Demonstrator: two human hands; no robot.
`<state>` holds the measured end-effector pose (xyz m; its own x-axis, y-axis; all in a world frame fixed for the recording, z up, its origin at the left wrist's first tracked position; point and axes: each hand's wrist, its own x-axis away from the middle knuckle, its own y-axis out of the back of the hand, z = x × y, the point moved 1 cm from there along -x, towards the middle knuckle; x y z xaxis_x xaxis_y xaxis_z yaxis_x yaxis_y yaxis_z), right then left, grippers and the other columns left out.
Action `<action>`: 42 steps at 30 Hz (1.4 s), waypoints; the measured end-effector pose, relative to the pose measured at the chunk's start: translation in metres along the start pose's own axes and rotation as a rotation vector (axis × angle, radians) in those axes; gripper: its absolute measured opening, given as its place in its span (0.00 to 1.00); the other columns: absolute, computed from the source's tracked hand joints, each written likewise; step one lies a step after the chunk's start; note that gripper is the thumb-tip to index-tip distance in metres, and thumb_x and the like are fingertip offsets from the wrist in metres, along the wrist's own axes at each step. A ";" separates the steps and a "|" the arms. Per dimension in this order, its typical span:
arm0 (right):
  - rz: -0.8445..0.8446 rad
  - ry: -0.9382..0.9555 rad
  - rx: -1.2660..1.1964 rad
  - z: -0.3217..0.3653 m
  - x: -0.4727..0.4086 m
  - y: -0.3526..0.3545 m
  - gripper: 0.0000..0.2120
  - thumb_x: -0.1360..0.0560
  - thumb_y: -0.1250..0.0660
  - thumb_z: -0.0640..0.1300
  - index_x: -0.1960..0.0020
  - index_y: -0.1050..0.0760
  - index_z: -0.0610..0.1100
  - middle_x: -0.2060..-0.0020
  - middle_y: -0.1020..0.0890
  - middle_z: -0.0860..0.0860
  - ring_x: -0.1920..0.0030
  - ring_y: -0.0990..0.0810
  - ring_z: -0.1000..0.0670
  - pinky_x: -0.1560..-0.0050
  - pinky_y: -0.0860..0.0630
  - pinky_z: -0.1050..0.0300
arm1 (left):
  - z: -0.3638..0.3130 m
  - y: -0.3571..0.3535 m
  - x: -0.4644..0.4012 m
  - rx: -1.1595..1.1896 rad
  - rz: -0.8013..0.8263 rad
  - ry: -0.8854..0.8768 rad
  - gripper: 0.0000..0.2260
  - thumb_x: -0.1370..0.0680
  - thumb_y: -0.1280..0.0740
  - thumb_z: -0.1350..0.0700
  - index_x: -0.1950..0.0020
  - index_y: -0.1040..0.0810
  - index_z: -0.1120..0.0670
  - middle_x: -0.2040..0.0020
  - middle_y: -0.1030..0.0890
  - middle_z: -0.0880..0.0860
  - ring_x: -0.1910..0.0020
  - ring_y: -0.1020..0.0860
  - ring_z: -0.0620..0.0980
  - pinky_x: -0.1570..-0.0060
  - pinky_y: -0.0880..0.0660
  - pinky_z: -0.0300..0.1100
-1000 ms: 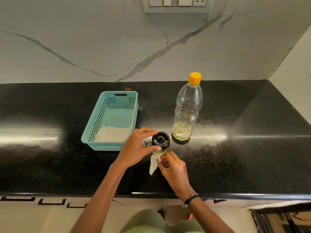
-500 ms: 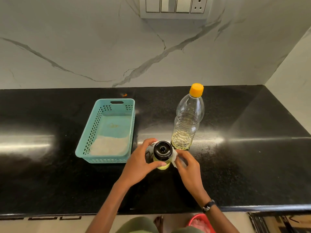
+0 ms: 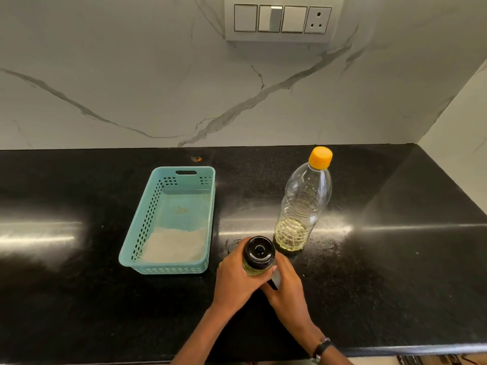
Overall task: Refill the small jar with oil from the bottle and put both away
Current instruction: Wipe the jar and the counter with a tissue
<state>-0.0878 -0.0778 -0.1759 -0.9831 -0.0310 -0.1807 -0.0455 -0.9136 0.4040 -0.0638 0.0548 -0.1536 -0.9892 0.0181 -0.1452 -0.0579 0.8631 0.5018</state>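
The right hand (image 3: 286,285) has slid from the jar's right side to its near side. On the glossy black stone counter (image 3: 395,272) under a veined marble wall (image 3: 131,75), both hands clasp the small black-lidded glass oil jar (image 3: 259,255), left hand (image 3: 237,280) wrapped round it, between the teal plastic basket (image 3: 168,270) and the yellow-capped clear plastic bottle (image 3: 303,206).

A single head-worn wide-angle view looks forward and steeply down from above the near edge of a glossy black stone countertop (image 3: 369,272), facing a white grey-veined marble wall (image 3: 131,83). The counter spans the whole width; a grey switch panel with a socket (image 3: 283,19) sits at the top edge, a side wall closes the right. The two forearms enter from the bottom centre, close beneath the lens. Straight edges bow slightly toward the frame's borders.
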 end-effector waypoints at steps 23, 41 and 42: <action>-0.468 -0.168 -0.228 0.002 -0.219 -0.070 0.21 0.23 0.36 0.37 0.34 0.31 0.52 0.39 0.26 0.58 0.40 0.28 0.63 0.38 0.31 0.67 | 0.011 0.000 -0.224 0.123 -0.149 0.110 0.23 0.36 0.21 0.49 0.43 0.22 0.51 0.49 0.16 0.48 0.50 0.19 0.43 0.49 0.22 0.39; -0.470 -0.219 -0.179 -0.019 -0.235 -0.075 0.14 0.23 0.37 0.39 0.38 0.25 0.46 0.45 0.22 0.52 0.45 0.24 0.56 0.44 0.26 0.59 | 0.030 -0.014 -0.243 0.104 -0.156 0.165 0.24 0.33 0.22 0.50 0.42 0.25 0.52 0.48 0.19 0.48 0.47 0.20 0.45 0.48 0.26 0.37; -0.470 -0.231 -0.182 -0.021 -0.232 -0.075 0.14 0.22 0.37 0.40 0.38 0.25 0.47 0.45 0.21 0.51 0.45 0.23 0.55 0.44 0.26 0.59 | 0.031 -0.015 -0.242 0.103 -0.138 0.183 0.26 0.33 0.22 0.50 0.40 0.26 0.53 0.46 0.20 0.49 0.45 0.21 0.47 0.48 0.27 0.37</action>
<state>0.1479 -0.0106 -0.1832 -0.8786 0.4681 -0.0945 -0.4775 -0.8636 0.1617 0.1808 0.0532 -0.1520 -0.9814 -0.1870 -0.0444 -0.1891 0.8980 0.3973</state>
